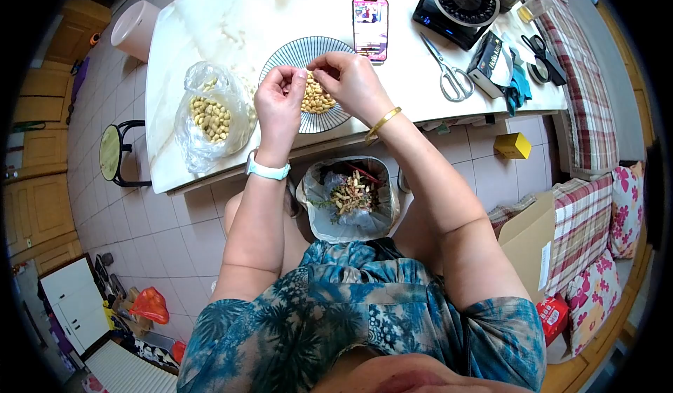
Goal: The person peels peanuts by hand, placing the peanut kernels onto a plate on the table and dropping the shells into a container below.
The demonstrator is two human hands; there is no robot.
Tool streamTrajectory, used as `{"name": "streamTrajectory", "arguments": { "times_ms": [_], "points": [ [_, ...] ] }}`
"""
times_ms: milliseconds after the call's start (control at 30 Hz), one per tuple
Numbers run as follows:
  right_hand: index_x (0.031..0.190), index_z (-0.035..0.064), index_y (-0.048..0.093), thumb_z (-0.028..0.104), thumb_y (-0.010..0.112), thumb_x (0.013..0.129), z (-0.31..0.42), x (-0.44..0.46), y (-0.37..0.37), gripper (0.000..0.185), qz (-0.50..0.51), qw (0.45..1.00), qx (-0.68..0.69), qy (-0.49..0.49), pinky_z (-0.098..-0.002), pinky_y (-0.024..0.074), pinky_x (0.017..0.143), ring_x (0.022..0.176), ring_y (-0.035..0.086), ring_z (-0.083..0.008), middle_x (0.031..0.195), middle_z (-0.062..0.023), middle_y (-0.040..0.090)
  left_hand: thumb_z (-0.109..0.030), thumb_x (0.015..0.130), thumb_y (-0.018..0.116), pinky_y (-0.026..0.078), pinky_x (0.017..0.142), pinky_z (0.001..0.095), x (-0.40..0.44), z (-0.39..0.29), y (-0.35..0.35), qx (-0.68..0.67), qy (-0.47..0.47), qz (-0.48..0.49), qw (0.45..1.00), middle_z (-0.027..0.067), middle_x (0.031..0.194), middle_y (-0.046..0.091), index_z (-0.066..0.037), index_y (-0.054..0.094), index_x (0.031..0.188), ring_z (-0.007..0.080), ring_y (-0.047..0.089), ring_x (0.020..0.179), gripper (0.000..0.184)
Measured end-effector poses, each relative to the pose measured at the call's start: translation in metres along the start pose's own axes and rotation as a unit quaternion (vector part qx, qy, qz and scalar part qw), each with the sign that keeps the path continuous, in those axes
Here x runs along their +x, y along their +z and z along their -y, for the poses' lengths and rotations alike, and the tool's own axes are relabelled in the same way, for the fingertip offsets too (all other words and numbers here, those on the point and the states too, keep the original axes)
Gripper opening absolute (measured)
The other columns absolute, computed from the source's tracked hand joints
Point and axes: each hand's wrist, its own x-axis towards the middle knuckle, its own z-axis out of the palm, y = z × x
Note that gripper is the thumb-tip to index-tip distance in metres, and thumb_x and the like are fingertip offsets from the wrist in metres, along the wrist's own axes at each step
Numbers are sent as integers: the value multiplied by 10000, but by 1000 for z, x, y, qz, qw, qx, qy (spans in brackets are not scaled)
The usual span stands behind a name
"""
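Note:
My left hand (280, 102) and my right hand (348, 85) are close together above a striped plate (280, 53) on the marble-look table. Shelled peanuts (317, 100) lie on the plate beneath them. Fingers of both hands are pinched at the tips; what they hold, if anything, is too small to make out. Left of the plate, an open clear plastic bag (188, 135) holds unshelled peanuts (210, 118). Below the table edge, between the knees, a lined bin (322, 221) contains shells and scraps (352, 195).
Beyond the plate lies a phone (370, 30). To the right are scissors (452, 74), a black appliance (463, 8), a box (488, 64) and black-handled scissors (543, 53). A stool (112, 153) stands left of the table (165, 169), a yellow box (512, 146) on the floor.

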Motion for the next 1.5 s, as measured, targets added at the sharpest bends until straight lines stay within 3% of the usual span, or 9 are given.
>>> {"name": "streamTrajectory", "arguments": {
  "times_ms": [167, 233, 400, 567, 700, 867, 1200, 1300, 1500],
  "points": [
    [876, 35, 742, 108, 691, 836, -15, -1, -5, 97, -10, 987, -150, -57, -432, 567, 711, 754, 697, -353, 806, -169, 708, -98, 962, 692, 449, 632, 208, -20, -32, -2, -21, -64, 180, 981, -36, 815, 628, -24, 682, 943, 30, 530, 712, 77],
    [863, 66, 746, 107, 667, 824, -17, -3, -4, 97, 20, 978, -199, -62, -450, 558, 723, 791, 692, -358, 783, -156, 693, -124, 945, 706, 474, 648, 243, -31, -43, -1, 38, -193, 425, 884, -25, 803, 648, -19, 678, 899, 59, 556, 726, 119],
    [928, 61, 768, 103, 706, 853, -14, -5, -1, 106, 49, 958, -265, -96, -408, 571, 728, 798, 704, -309, 885, -110, 718, -198, 876, 680, 542, 705, 409, -67, -23, 20, 259, -66, 562, 783, 167, 836, 719, -32, 742, 905, 307, 699, 771, 180],
    [855, 48, 741, 88, 709, 824, -20, -6, 6, 60, 75, 950, -289, -93, -420, 568, 725, 785, 700, -305, 866, -107, 698, -265, 856, 679, 524, 705, 487, -90, -13, 31, 375, -15, 584, 720, 208, 780, 675, -18, 709, 805, 408, 663, 785, 254],
    [834, 45, 731, 93, 708, 819, -23, -8, 7, 56, 88, 946, -297, -94, -420, 567, 735, 803, 699, -304, 857, -110, 694, -241, 840, 704, 525, 694, 488, -96, -15, 36, 316, -2, 540, 780, 209, 765, 670, -6, 677, 764, 407, 665, 769, 249],
    [832, 40, 725, 87, 718, 817, -16, -7, 6, 50, 84, 943, -309, -88, -423, 559, 761, 862, 679, -294, 860, -107, 679, -212, 818, 751, 520, 660, 458, -90, -10, 38, 306, -10, 547, 779, 187, 740, 658, -33, 673, 1063, 375, 668, 748, 313],
    [882, 32, 736, 83, 735, 814, -13, -7, 2, 85, 82, 947, -292, -101, -427, 559, 763, 863, 682, -302, 876, -114, 682, -272, 862, 761, 519, 650, 396, -77, -33, 44, 226, -72, 540, 807, 142, 709, 623, 1, 677, 1026, 277, 634, 667, 330],
    [906, 43, 743, 85, 730, 822, -10, -6, 0, 95, 83, 952, -281, -89, -429, 562, 762, 860, 687, -304, 895, -111, 691, -285, 928, 743, 464, 587, 326, -70, -24, 39, 116, -160, 582, 789, 31, 650, 584, 1, 656, 1068, 134, 547, 607, 329],
    [857, 72, 734, 98, 666, 846, -6, 0, -3, 74, -7, 974, -209, -83, -422, 561, 737, 828, 681, -308, 863, -109, 678, -390, 1056, 543, 257, 516, 202, -31, -24, 7, -411, -295, 342, 792, -87, 707, 375, -78, 595, 970, 31, 304, 567, 328]
  ]
}}
